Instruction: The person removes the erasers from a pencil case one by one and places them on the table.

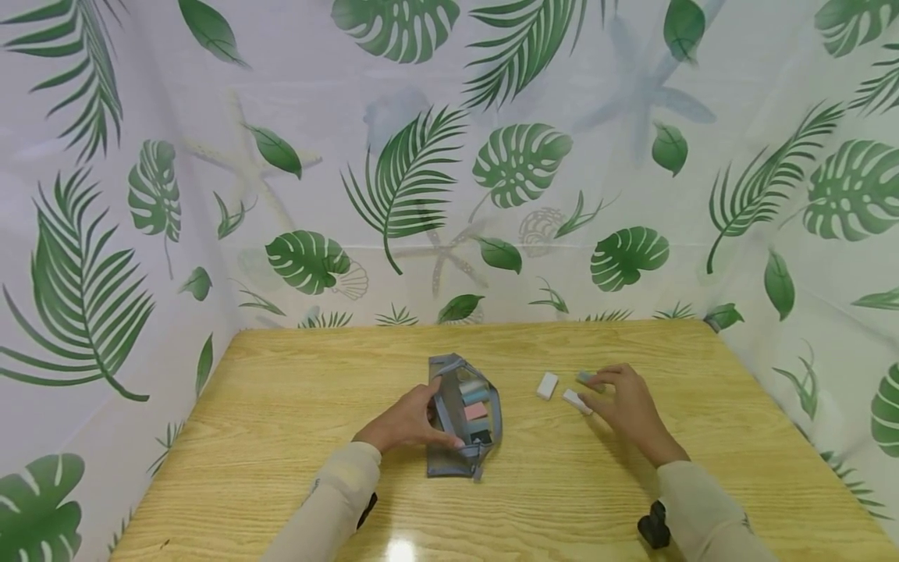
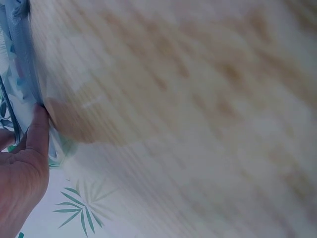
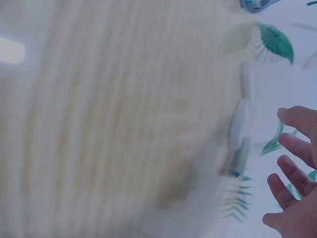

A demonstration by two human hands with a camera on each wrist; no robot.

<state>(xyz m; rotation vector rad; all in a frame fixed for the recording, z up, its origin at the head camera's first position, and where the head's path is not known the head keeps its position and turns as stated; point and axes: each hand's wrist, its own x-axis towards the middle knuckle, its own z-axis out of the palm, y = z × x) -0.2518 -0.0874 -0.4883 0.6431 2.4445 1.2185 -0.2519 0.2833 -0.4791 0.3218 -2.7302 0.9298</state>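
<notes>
My left hand (image 1: 410, 417) holds a grey-blue zip pouch (image 1: 449, 460) by its opening, the thumb at the near end and the fingers at the far end. Inside the unzipped mouth lie several small blocks like erasers, among them a pink block (image 1: 476, 411). The left wrist view catches the pouch (image 2: 22, 54) only at its edge. My right hand (image 1: 627, 402) is over a white block (image 1: 574, 400) and a teal block (image 1: 584, 377). In the right wrist view its fingers (image 3: 294, 146) are spread, with nothing between them. A second white block (image 1: 547, 385) lies nearby.
Everything rests on a wood-grain table (image 1: 295, 367). A leaf-printed white sheet (image 1: 435, 195) rises behind the table and along both sides. Black wrist straps (image 1: 655, 524) show below the sleeves. Light glares off the table's near edge.
</notes>
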